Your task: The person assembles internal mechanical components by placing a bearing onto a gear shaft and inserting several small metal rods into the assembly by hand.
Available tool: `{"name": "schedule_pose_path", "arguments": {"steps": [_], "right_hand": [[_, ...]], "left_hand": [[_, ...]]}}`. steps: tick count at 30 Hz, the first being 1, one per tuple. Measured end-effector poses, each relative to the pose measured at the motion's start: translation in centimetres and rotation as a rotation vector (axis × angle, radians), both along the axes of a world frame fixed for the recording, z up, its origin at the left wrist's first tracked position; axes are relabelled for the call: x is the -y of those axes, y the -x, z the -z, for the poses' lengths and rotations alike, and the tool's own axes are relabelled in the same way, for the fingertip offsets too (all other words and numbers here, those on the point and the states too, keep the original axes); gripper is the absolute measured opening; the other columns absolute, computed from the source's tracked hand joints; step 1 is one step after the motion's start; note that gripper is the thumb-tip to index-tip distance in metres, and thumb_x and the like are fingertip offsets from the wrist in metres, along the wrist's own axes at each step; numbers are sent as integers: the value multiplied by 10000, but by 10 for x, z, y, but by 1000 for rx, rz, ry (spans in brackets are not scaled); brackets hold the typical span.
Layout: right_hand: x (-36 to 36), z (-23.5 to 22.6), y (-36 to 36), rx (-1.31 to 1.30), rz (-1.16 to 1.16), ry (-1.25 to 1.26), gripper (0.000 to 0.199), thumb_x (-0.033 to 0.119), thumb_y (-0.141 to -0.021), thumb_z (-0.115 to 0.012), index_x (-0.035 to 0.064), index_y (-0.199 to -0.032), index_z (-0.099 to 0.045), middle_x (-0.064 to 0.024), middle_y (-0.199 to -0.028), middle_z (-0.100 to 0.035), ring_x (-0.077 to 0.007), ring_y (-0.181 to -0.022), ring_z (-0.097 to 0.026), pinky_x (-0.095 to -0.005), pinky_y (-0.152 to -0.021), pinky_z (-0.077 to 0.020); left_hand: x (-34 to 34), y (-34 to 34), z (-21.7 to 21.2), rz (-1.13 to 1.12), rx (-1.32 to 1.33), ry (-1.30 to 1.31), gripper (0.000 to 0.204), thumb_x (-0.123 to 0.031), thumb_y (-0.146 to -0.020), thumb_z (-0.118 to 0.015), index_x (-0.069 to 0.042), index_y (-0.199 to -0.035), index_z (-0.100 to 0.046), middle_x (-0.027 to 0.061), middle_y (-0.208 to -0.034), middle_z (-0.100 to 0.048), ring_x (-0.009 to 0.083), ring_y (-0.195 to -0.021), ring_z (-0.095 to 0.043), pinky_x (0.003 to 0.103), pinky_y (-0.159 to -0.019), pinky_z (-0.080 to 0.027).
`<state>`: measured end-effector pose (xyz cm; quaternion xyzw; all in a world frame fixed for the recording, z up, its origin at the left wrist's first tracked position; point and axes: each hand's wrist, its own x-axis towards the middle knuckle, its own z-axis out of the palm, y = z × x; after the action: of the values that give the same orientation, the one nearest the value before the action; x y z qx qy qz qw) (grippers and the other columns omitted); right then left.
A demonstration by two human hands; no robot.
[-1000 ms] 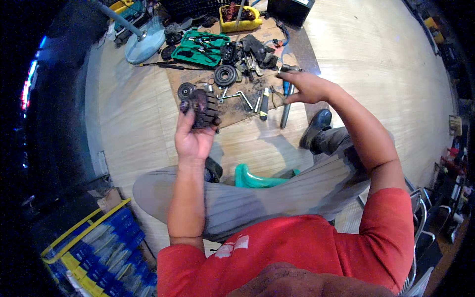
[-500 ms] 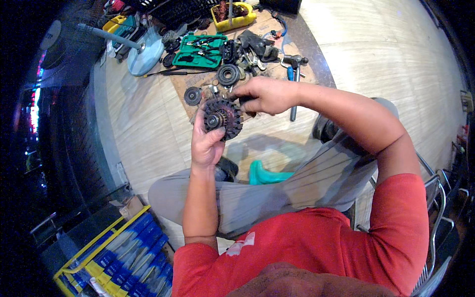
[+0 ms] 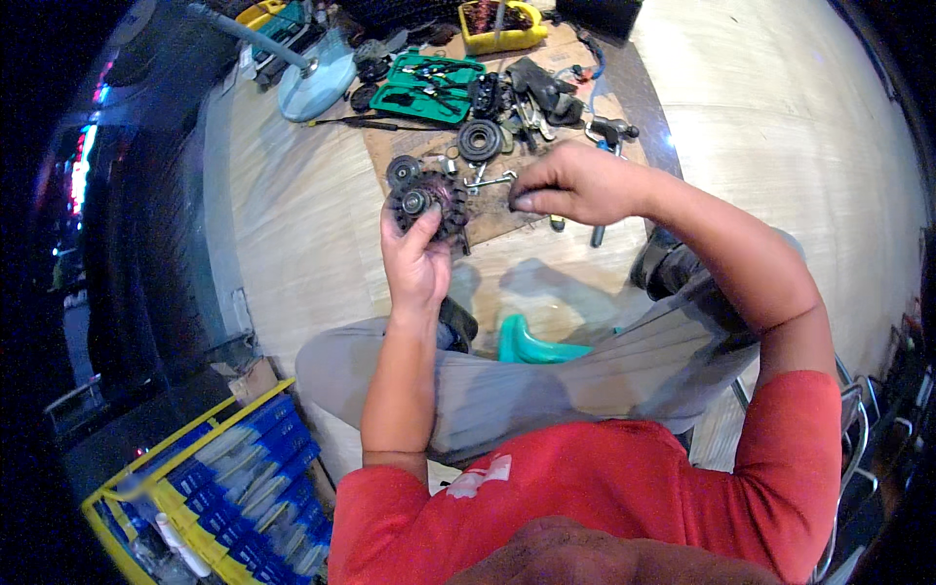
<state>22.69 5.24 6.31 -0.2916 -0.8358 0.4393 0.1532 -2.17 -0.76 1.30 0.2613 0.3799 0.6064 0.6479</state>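
My left hand (image 3: pixel 417 255) grips a dark rotor (image 3: pixel 441 200) with a toothed rim and a reddish, copper-coloured side. Its thumb presses beside the shiny bearing (image 3: pixel 416 202) at the rotor's centre. To the right, my right hand (image 3: pixel 585 185) hovers over the cardboard with thumb and fingers pinched together; whatever may be between the darkened fingertips is hidden. A small metal spanner (image 3: pixel 495 180) lies between the two hands. Just beyond the rotor is a round black pulley (image 3: pixel 403 172), and a larger black ring-shaped pulley (image 3: pixel 479 141) lies farther right.
Cardboard (image 3: pixel 604 102) on the floor bears a green tool case (image 3: pixel 429 86), a hammer (image 3: pixel 611 130) and black parts. A yellow container (image 3: pixel 502 39) stands behind. A pale blue round stand base (image 3: pixel 317 86) is at left; a green boot-shaped item (image 3: pixel 531 343) lies near my legs.
My right hand has moved away from the rotor to the right, still pinched. My left hand keeps its hold on the rotor, now tilted slightly. The view has shifted, so the background sits farther right.
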Motion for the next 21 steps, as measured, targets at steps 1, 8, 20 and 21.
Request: {"name": "schedule_pose_path", "arguments": {"steps": [1,8,20,21], "right_hand": [[3,1,1,30,-24,-26,226,196,-910,-596,4,-1019,-643,-185,-864,-660,-353,-803,-641,-406,-721,-499],[17,21,7,143,133,7,228,218,-916,-563,19,-1001,-635,-225,-862,-643,-410,-825,-620,-469,-727,-492],[17,55,4,290,175,32,287,282,-898,-574,-3,-905,-612,-255,-821,-625,-435,-789,-609,-499,-697,-477],[18,63,0,242,152,40,305,296,-880,-605,2,-960,-601,-250,-801,-628,-422,-774,-621,-493,-689,-484]], "left_hand": [[-2,3,2,-39,21,-2,371,-14,-879,-570,-33,-1237,-475,141,-1163,-606,270,-1081,-602,463,-911,-509],[-14,24,-2,-78,328,-20,375,-145,-921,-575,-18,-1268,-513,164,-1262,-575,348,-1166,-553,521,-988,-457],[-11,27,-4,-125,234,-77,374,-83,-893,-566,-4,-1254,-511,157,-1228,-597,334,-1175,-555,520,-1030,-427],[-12,28,-2,-83,179,-64,391,-49,-882,-552,-9,-1268,-496,165,-1246,-583,332,-1184,-549,515,-1017,-438]]}}
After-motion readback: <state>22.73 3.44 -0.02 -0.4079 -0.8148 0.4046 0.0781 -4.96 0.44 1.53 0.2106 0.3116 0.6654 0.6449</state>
